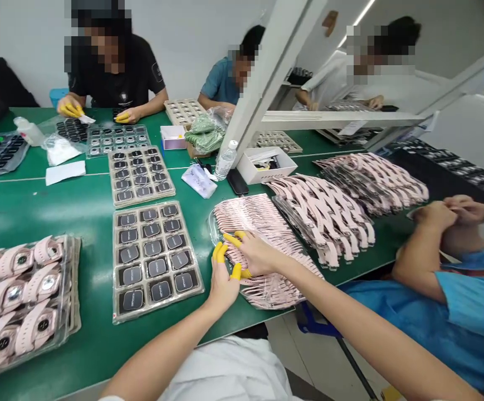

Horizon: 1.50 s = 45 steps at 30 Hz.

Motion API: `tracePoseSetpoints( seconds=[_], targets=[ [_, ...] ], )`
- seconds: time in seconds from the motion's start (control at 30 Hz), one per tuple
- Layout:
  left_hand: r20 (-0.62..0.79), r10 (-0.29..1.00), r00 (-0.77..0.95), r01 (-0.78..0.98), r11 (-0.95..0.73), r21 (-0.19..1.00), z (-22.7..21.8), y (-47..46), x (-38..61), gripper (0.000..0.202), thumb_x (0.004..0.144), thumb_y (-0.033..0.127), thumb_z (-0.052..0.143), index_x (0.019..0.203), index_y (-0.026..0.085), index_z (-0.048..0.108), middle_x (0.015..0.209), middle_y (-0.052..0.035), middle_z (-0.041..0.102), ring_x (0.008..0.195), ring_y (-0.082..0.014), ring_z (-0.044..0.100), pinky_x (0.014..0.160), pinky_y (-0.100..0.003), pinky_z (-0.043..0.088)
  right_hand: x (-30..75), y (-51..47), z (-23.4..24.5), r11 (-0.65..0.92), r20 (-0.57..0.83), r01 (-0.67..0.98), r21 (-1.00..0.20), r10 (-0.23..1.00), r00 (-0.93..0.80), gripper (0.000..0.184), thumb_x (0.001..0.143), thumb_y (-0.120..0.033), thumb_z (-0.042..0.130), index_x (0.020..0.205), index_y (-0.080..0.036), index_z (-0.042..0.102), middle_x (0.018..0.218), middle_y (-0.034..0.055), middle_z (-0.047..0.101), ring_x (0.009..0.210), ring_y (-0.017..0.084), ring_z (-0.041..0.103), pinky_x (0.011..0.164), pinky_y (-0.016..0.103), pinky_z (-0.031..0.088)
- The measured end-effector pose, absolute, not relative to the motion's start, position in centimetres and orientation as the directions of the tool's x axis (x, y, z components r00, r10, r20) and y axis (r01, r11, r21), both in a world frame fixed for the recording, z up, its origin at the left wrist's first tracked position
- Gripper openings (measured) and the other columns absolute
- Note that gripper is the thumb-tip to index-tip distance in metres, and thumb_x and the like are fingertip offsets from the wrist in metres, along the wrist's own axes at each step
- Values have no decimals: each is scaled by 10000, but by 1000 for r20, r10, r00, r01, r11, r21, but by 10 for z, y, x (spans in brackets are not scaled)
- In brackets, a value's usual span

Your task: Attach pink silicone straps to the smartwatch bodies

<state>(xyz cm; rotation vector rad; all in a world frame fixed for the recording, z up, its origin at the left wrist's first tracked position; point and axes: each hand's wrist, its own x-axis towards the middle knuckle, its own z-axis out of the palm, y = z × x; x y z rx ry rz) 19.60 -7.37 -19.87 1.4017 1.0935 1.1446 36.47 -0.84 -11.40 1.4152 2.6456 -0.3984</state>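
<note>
Head camera view: the person's left hand [224,283] reaches forward at the near left side of a dense bundle of pale pink watch straps in clear plastic [252,209], its palm turned toward the straps. The right hand [256,253] slants in over that bundle, back of the hand up. Both wear yellow finger covers [236,272]; the left thumb stands apart from two raised fingers, and the right index finger stretches toward them, its thumb low beside the left one. Whether either hand grips a strap, I cannot tell. The right hand and forearm hide part of the bundle. Just left of the bundle lies a clear-celled tray of dark square watch faces [141,245], with a similar beige tray [131,177] behind it; farther left is a stack of pink-strapped watches in clear trays [16,301]. Behind the bundle are a black flat object [237,182], a clear plastic bottle [225,162] and an open white cardboard box [262,175]. To its right, more pink straps lie in layered stacks [325,217], and beyond them sits a co-worker in blue [471,295], hands close together. All the goods rest on a green tabletop [87,206].
</note>
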Motion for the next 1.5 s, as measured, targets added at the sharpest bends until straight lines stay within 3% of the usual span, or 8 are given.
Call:
tracePoseSetpoints(
  seconds=[0.13, 0.37, 0.6, 0.8, 1.03, 1.2, 1.3, 1.5],
  targets=[
    [218, 965, 144, 106, -234, 966, -187, -69, 194, 574, 994, 235, 542, 1545, 204, 385, 1638, -186, 376, 1550, -304, 350, 1289, -577, 303, 365, -6, -111, 599, -135, 766, -232, 760, -635, 1076, 657, -439, 816, 1574, -61, 399, 1234, 202, 589, 1113, 350, 554, 1025, 498, 431],
    [323, 920, 221, 117, -353, 928, -176, -75, 195, 651, 1017, 239, 510, 1625, 214, 279, 1681, -189, 316, 1590, -305, 296, 1314, -553, 256, 368, -10, -107, 539, -111, 805, -248, 809, -577, 458, 828, -371, 706, 1234, -167, 651, 912, 84, 687, 792, 250, 596, 777, 361, 433],
    [173, 969, 178, 86, -191, 978, -180, -70, 196, 809, 1012, 346, 543, 1678, 188, 111, 1762, -171, 130, 1651, -296, 113, 1353, -499, 98, 367, 12, -97, 413, 26, 845, -338, 902, -431, 742, 852, -366, 721, 1539, -203, 493, 906, 34, 735, 817, 246, 655, 777, 344, 475],
    [-35, 983, 179, 64, 24, 998, -189, -62, 196, 847, 976, 412, 578, 1668, 200, 138, 1765, -168, 138, 1627, -312, 220, 1339, -480, 147, 345, 31, -113, 374, 84, 907, -197, 928, -364, 1034, 758, -606, 828, 1585, -123, 439, 1226, 192, 673, 1154, 375, 599, 1006, 502, 470],
    [-77, 985, 157, 9, 77, 997, -188, -58, 198, 884, 976, 425, 562, 1685, 260, 63, 1771, -123, 154, 1608, -299, 279, 1326, -458, 209, 345, 30, -99, 259, 62, 916, -308, 966, -252, 835, 862, -390, 742, 1603, -217, 401, 1078, 95, 732, 987, 298, 688, 895, 400, 517],
    [-62, 986, 155, 17, 60, 998, -188, -56, 198, 866, 985, 450, 566, 1685, 272, 87, 1769, -120, 171, 1602, -303, 293, 1324, -443, 225, 347, 33, -83, 3, -5, 903, -429, 1000, -6, 1090, 756, -695, 800, 1604, -157, 376, 1277, 194, 691, 1118, 374, 678, 901, 436, 531],
    [-52, 986, 160, -17, 56, 998, -188, -54, 198, 873, 982, 421, 582, 1686, 264, 92, 1766, -131, 179, 1607, -310, 274, 1326, -461, 216, 348, 31, -92, 65, -36, 926, -371, 996, -84, 1197, 712, -810, 775, 1609, -125, 375, 1401, 274, 595, 1277, 447, 579, 1043, 563, 459],
    [-48, 983, 176, -48, 57, 997, -192, -50, 197, 839, 1010, 398, 552, 1690, 284, 73, 1771, -123, 165, 1605, -311, 275, 1323, -475, 225, 361, 27, -102, 66, -4, 899, -434, 997, -75, 627, 1039, -449, 565, 1583, -163, 441, 1338, 206, 646, 1234, 346, 598, 1062, 512, 444]
  ],
)
